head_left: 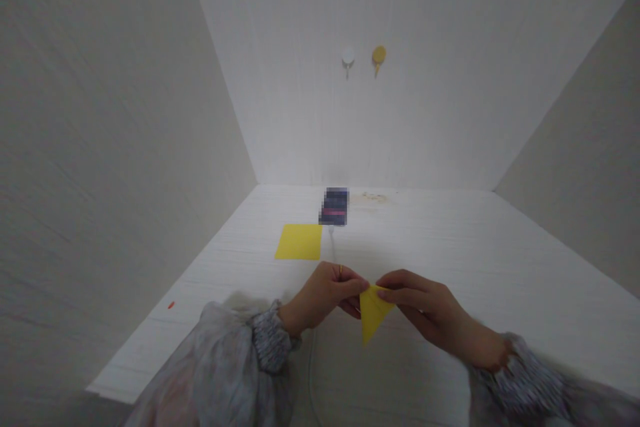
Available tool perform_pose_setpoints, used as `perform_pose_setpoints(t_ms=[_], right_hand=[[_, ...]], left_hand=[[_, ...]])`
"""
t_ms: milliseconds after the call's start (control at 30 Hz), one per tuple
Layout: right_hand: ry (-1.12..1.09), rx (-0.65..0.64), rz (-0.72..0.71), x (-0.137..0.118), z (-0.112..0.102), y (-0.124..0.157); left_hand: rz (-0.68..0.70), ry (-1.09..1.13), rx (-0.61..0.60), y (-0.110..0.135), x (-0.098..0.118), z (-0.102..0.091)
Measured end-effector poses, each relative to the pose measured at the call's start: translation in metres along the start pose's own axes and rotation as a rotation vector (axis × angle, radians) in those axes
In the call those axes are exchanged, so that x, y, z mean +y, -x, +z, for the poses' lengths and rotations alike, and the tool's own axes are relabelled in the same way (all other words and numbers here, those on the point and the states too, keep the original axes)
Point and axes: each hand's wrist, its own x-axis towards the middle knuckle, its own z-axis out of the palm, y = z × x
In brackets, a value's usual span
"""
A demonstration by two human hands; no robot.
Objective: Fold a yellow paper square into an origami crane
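Note:
A folded yellow paper triangle [373,315] hangs point-down just above the white table [500,267], held between both hands. My left hand [325,295] pinches its upper left corner with fingers closed; a ring shows on one finger. My right hand [430,310] pinches the upper right edge, fingers pressed together. Both wrists wear grey patterned sleeves.
A flat yellow paper square [299,241] lies on the table further back, left of centre. Behind it lies a dark blurred rectangular object [335,206]. Two round hooks, white [348,57] and yellow [379,56], are on the back wall. White walls enclose left, right and back.

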Motion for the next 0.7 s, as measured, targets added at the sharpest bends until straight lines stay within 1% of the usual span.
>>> perform_pose_setpoints(t_ms=[133, 367, 533, 700], right_hand=[[-0.062, 0.019, 0.017, -0.0002, -0.0012, -0.0009], [-0.251, 0.099, 0.124, -0.0054, -0.0034, -0.0059], [-0.364, 0.108, 0.182, -0.0062, -0.0019, -0.0075], [-0.544, 0.104, 0.29, -0.0026, -0.0003, -0.005]], left_hand=[[0.01, -0.007, -0.006, 0.0011, 0.0009, 0.0], [0.003, 0.015, -0.02, 0.0018, 0.0032, 0.0012], [0.0, 0.033, -0.009, 0.0009, 0.0012, 0.0004], [0.006, 0.012, 0.026, 0.0011, 0.0004, 0.0005]])
